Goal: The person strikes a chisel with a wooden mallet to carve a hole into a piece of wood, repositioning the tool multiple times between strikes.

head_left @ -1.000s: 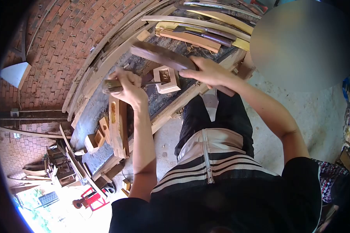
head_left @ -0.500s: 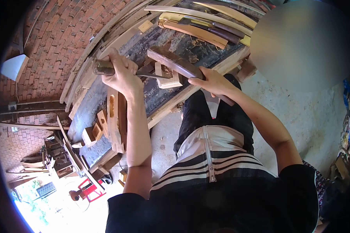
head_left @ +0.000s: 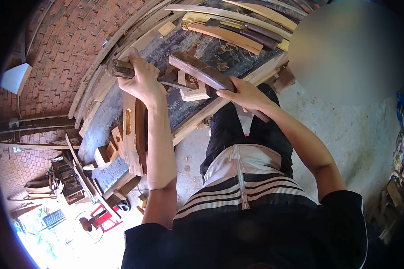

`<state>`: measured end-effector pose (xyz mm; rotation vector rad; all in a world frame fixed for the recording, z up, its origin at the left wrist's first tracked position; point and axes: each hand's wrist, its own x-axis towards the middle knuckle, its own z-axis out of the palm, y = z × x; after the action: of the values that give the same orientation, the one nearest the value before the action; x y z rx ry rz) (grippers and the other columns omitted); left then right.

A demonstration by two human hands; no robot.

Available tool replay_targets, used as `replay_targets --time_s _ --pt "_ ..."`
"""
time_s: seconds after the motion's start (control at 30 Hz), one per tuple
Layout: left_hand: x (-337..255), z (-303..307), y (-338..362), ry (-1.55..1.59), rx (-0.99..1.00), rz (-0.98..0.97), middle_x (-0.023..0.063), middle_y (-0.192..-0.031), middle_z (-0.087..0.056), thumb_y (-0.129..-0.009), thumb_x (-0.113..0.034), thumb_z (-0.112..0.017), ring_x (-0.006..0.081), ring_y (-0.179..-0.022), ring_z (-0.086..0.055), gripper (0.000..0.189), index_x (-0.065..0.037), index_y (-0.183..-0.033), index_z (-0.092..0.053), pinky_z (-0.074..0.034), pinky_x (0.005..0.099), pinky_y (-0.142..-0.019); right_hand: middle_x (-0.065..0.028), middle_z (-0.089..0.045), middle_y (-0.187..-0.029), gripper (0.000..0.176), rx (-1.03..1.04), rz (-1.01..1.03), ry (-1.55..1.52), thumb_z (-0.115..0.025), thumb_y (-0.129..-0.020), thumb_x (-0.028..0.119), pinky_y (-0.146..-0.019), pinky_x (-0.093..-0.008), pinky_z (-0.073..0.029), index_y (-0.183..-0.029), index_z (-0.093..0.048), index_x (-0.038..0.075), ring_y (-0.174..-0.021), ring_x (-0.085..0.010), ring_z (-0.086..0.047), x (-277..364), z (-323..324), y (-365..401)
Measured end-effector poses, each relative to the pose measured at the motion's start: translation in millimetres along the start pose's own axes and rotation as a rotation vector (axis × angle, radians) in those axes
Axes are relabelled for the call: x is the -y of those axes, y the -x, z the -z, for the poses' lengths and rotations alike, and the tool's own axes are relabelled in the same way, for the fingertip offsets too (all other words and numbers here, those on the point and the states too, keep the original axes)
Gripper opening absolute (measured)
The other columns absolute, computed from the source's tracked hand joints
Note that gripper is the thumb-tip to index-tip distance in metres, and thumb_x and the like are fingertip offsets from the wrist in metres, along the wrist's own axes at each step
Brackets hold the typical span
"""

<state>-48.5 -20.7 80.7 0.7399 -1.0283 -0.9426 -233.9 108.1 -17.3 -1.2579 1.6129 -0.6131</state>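
My left hand [head_left: 143,83] is wrapped round the wooden handle of a chisel [head_left: 176,85]. The blade slants down to the right, its tip in the hollow of a pale wood block [head_left: 196,94]. That block lies near the front edge of the workbench [head_left: 184,110], with wood chips in its recess. In my right hand [head_left: 247,95] is the grip of a dark wooden mallet [head_left: 202,71]. Its long head passes over the block and overlaps part of it in this view.
Beside my left forearm stands a timber [head_left: 131,134] with a slot cut in it, near smaller blocks [head_left: 104,154]. Along the bench's back lie long boards [head_left: 229,15], with a dark-handled tool [head_left: 260,38] among them. A fan [head_left: 89,223] stands at lower left.
My left hand and the chisel handle have shifted slightly upward, while the blade tip stays at the block. The mallet has barely moved.
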Motion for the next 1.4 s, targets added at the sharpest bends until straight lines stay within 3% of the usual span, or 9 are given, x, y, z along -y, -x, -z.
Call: replay_targets --time_s 0.2,0.43,0.53,0.7,0.8,0.97,1.03,1.13,1.4 --pt "0.7 -6.0 18.5 -0.037 -0.001 -0.102 -0.0018 -0.054 -0.047 -0.096 -0.014 -0.068 0.0040 -0.042 -0.040 0.033 -0.009 -0.072 -0.047 -0.028 0.0219 -0.038 -0.0054 -0.056 -0.069 0.069 0.035 -0.011 -0.115 -0.064 -0.090 0.055 -0.044 -0.0323 -0.047 -0.127 -0.053 -0.002 -0.042 -0.0154 -0.055 25.1 10.9 7.8" --pt "-0.8 10.0 38.0 -0.081 0.011 -0.134 0.0037 -0.061 -0.055 -0.097 -0.015 -0.066 0.0083 -0.047 -0.051 0.023 -0.006 -0.081 -0.052 -0.039 0.0221 -0.040 -0.0095 -0.067 -0.070 0.059 -0.293 0.726 -0.114 -0.068 -0.087 0.057 -0.052 -0.0335 -0.054 -0.110 -0.064 0.002 -0.053 -0.0199 -0.065 169.2 63.2 60.2" --pt "57.4 45.3 52.9 -0.112 -0.022 -0.256 0.0083 -0.115 -0.057 -0.092 -0.012 -0.071 0.0147 -0.097 -0.060 0.029 -0.003 -0.113 -0.052 -0.053 0.0318 -0.086 -0.0135 -0.066 -0.064 0.045 -0.431 1.044 0.044 -0.070 -0.086 0.045 -0.055 -0.0393 -0.056 -0.097 -0.065 0.002 -0.057 -0.0296 -0.069 180.9 51.0 59.6" --pt "33.1 45.8 60.5 -0.432 0.177 -0.352 0.0078 -0.126 -0.055 -0.099 -0.037 -0.058 0.0197 -0.111 -0.057 0.043 -0.008 -0.128 -0.046 -0.047 0.0424 -0.100 -0.0147 -0.065 -0.063 0.038 -0.422 0.911 0.700 -0.071 -0.084 0.039 -0.055 -0.0440 -0.055 -0.094 -0.065 0.003 -0.058 -0.0330 -0.068 178.5 55.4 80.1" --pt "23.1 42.3 70.1 0.434 0.130 0.177 0.0085 -0.129 -0.056 -0.096 -0.029 -0.064 0.0211 -0.115 -0.056 0.046 -0.007 -0.132 -0.045 -0.046 0.0451 -0.103 -0.0153 -0.066 -0.066 0.038 -0.372 0.897 0.554 -0.072 -0.084 0.039 -0.057 -0.0436 -0.056 -0.096 -0.065 0.003 -0.059 -0.0327 -0.069 188.4 58.3 96.4" --pt "47.4 59.5 59.2 0.843 0.284 0.344 0.0102 -0.125 -0.059 -0.087 -0.011 -0.075 0.0227 -0.114 -0.059 0.058 -0.004 -0.135 -0.042 -0.048 0.0452 -0.103 -0.0146 -0.066 -0.066 0.038 -0.344 0.844 0.656 -0.069 -0.087 0.039 -0.059 -0.0422 -0.056 -0.099 -0.064 0.003 -0.056 -0.0285 -0.067 156.8 43.9 77.9" --pt "28.4 45.7 60.3 -0.066 0.132 -0.267 0.0136 -0.123 -0.059 -0.091 -0.013 -0.072 0.0238 -0.110 -0.061 0.054 0.001 -0.134 -0.042 -0.051 0.0418 -0.099 -0.0127 -0.063 -0.065 0.046 -0.050 0.721 0.273 -0.068 -0.090 0.044 -0.051 -0.0383 -0.051 -0.109 -0.059 0.003 -0.051 -0.0264 -0.062 148.1 44.7 63.3" --pt "-1.4 26.3 52.5 0.026 0.057 -0.144 0.0026 -0.068 -0.054 -0.098 -0.011 -0.065 0.0071 -0.053 -0.046 0.018 -0.004 -0.093 -0.049 -0.036 0.0232 -0.045 -0.0062 -0.060 -0.068 0.066 0.060 0.355 -0.002 -0.063 -0.092 0.056 -0.036 -0.0275 -0.042 -0.126 -0.055 -0.001 -0.044 -0.0133 -0.056 138.2 51.9 50.9" --pt "2.5 33.0 21.4 0.123 -0.147 -0.085 -0.0040 -0.056 -0.042 -0.099 -0.019 -0.064 0.0037 -0.043 -0.033 0.033 -0.011 -0.076 -0.043 -0.021 0.0241 -0.038 -0.0192 -0.070 -0.075 0.063 -0.106 0.102 0.429 -0.059 -0.091 0.054 -0.071 -0.0453 -0.058 -0.121 -0.055 -0.001 -0.058 -0.0315 -0.070 9.0 1.4 -9.0"
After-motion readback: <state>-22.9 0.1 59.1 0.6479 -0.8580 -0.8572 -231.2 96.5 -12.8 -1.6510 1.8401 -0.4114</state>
